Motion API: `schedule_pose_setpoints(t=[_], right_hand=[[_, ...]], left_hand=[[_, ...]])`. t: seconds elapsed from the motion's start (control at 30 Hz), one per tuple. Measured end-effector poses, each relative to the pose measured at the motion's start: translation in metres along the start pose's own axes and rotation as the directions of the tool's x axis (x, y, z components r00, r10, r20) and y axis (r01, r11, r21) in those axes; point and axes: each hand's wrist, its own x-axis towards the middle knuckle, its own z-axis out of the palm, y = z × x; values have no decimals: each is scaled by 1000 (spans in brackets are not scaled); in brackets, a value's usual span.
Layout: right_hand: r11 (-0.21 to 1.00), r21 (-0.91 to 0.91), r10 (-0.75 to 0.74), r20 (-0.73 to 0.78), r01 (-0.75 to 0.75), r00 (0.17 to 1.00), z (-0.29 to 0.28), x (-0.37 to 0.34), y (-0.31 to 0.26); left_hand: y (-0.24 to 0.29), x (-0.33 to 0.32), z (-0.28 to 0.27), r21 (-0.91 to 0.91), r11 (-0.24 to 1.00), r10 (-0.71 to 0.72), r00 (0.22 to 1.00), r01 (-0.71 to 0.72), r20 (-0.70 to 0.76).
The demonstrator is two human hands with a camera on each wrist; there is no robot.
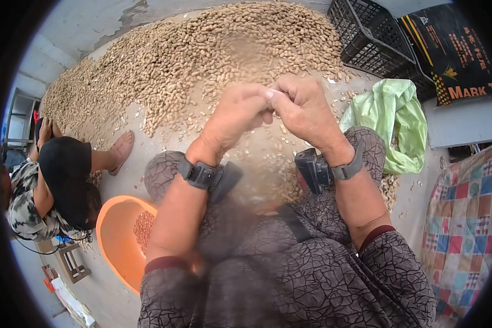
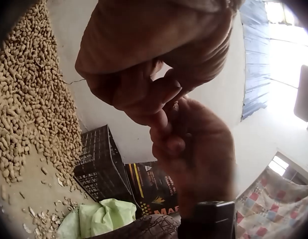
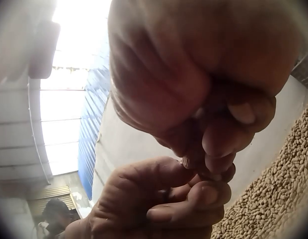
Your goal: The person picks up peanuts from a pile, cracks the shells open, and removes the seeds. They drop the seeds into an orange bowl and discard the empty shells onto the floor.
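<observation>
Both hands meet fingertip to fingertip above the floor, the left hand (image 1: pixel 232 117) against the right hand (image 1: pixel 309 112). Between their tips a small peanut (image 3: pixel 186 161) shows in the right wrist view, pinched from both sides and mostly covered by fingers. The left wrist view has a pale bit of it (image 2: pixel 176 105) beside the right hand (image 2: pixel 198 144). Fingers of both hands are curled in. Beyond them spreads a large heap of unshelled peanuts (image 1: pixel 202 49).
An orange basin (image 1: pixel 115 235) with reddish kernels stands at the left, near a seated person (image 1: pixel 65 180). At the right are a black crate (image 1: pixel 366 41), a green bag (image 1: pixel 404 115), a printed black sack (image 1: pixel 454 54) and a checked cloth (image 1: pixel 464 229). Shell bits litter the floor.
</observation>
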Motion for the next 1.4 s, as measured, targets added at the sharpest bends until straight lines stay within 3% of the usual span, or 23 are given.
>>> schedule_pose_setpoints(t=[0.23,0.33,0.43,0.5,0.53,0.6,0.63,0.7,0.8,0.87,0.93,1.03,1.17,1.27,1.33,1.37,1.4], right_hand=[[999,16,41,19,-41,999,-4,-3,-6],[985,165,49,69,-59,996,-8,-2,0],[974,165,125,182,-155,975,-25,-1,-4],[942,112,229,473,-316,851,-37,-3,-13],[942,112,230,471,-317,851,-37,-3,-13],[891,80,377,417,-446,827,-37,-2,-12],[891,80,378,416,-447,827,-37,-2,-10],[839,283,344,388,-466,855,-32,-3,-4],[771,362,403,360,-524,842,-24,-4,1],[744,410,421,326,-528,847,-14,-4,7],[715,456,442,293,-530,848,-6,-5,15],[725,453,432,287,-519,855,3,-6,16],[700,453,466,297,-553,833,5,-8,-2],[636,514,475,327,-576,817,2,-4,-9],[586,557,476,351,-589,806,-1,-1,-7],[588,598,411,361,-545,838,-3,1,-5],[584,638,343,366,-501,865,-6,3,-5]], left_hand=[[-9,0,5,-112,994,-20,999,15,-41],[-3,-3,3,-92,993,-75,997,72,-25],[3,-6,-4,-135,991,-39,976,10,-213],[1,-7,-7,-195,981,-45,967,-4,-249],[1,-8,-8,-255,967,-55,957,-21,-286],[3,-12,-5,-208,978,-49,966,-5,-255],[6,-15,0,-167,985,10,987,-38,-162],[8,-19,6,-119,990,79,997,-77,9],[11,-24,18,-107,982,162,984,-153,76],[9,-22,21,-83,985,155,986,-150,66],[8,-21,24,97,990,107,994,-104,-24],[8,-18,25,185,976,133,988,-117,-73],[2,-17,29,145,971,193,981,-189,-16],[6,-17,26,162,972,177,984,-170,-29],[5,-17,19,138,987,90,991,-76,-95],[6,-17,16,141,987,92,991,-78,-98],[6,-17,14,-70,988,130,988,-136,-88]])
